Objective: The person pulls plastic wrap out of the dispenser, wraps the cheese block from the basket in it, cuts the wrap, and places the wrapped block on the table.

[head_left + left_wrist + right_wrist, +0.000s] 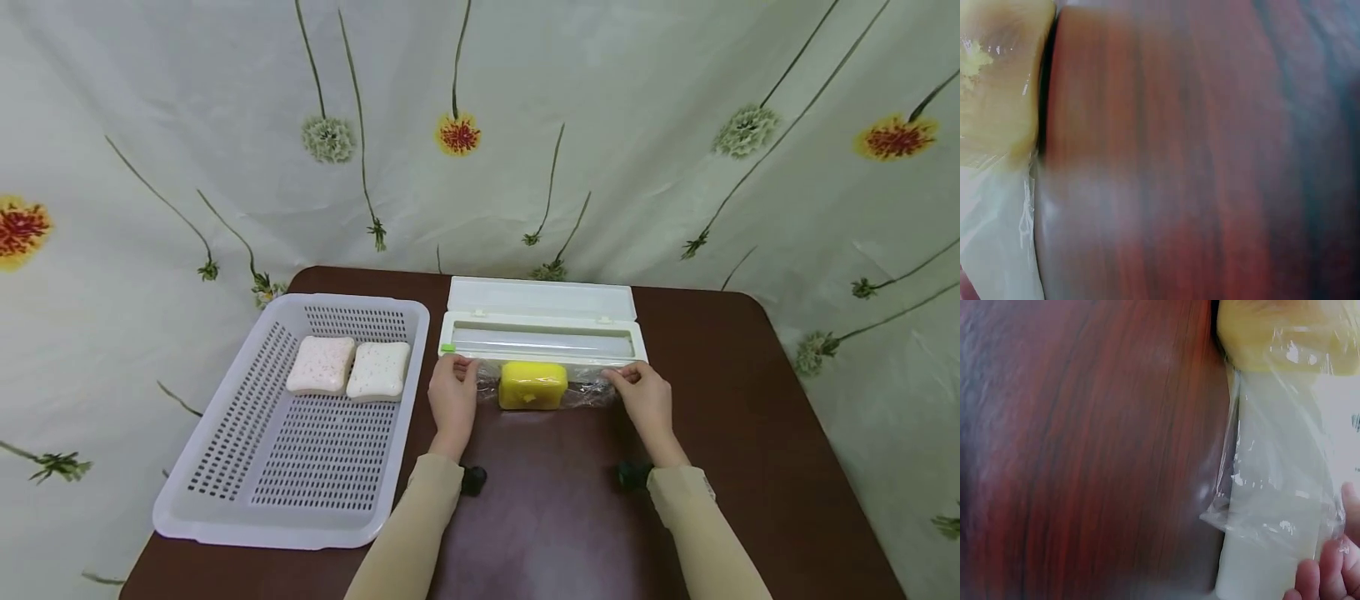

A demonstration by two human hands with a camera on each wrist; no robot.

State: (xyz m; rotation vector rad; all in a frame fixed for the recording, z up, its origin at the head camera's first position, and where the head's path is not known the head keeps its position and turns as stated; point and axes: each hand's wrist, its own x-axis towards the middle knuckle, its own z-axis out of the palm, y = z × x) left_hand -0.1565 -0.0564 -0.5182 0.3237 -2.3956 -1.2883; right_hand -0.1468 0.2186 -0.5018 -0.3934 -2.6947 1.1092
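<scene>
Pinching either end of the clear cling film (591, 395) between thumbs and fingers, the left hand (453, 400) and right hand (647, 406) flank a yellow block (533, 386) toward the surface's (555, 500) far edge. Its long axis runs left to right, along that edge; it looks rounded, glossy beneath wrinkled film.

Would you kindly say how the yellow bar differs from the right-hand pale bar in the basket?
The yellow bar is strongly coloured; the pale bar is off-white with specks. In the head view, the yellow bar looks oblong, the pale bar nearly square. Clear film covers the yellow bar, between the left hand and right hand; the pale bar lies in the basket. Both have rounded corners.
</scene>
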